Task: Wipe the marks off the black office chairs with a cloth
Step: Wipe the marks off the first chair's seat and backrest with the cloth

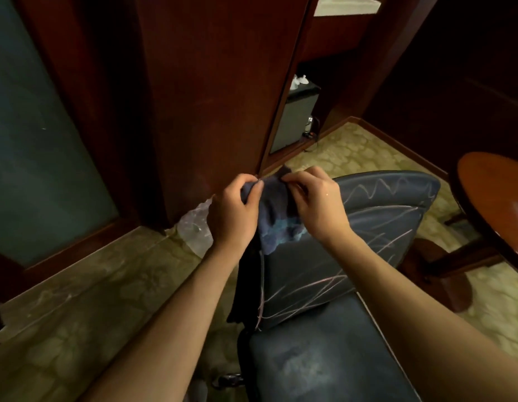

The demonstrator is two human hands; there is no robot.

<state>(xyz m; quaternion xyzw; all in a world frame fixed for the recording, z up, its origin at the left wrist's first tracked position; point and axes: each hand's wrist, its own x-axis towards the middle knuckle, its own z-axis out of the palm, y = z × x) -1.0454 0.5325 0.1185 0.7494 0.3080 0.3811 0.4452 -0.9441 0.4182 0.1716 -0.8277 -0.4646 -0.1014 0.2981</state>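
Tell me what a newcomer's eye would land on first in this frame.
First, the two hands at centre: the left hand and right hand pinch a dark blue cloth by its top edge, above the chair. Next, the pale zigzag scribbles across the black chair backrest, just right of the cloth. A round wooden table stands at the right edge.

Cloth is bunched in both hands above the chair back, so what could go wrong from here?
Bunched as the left hand and right hand hold it, the cloth may smear the chalky marks instead of lifting them. Pressing could also roll the chair toward the wooden table.
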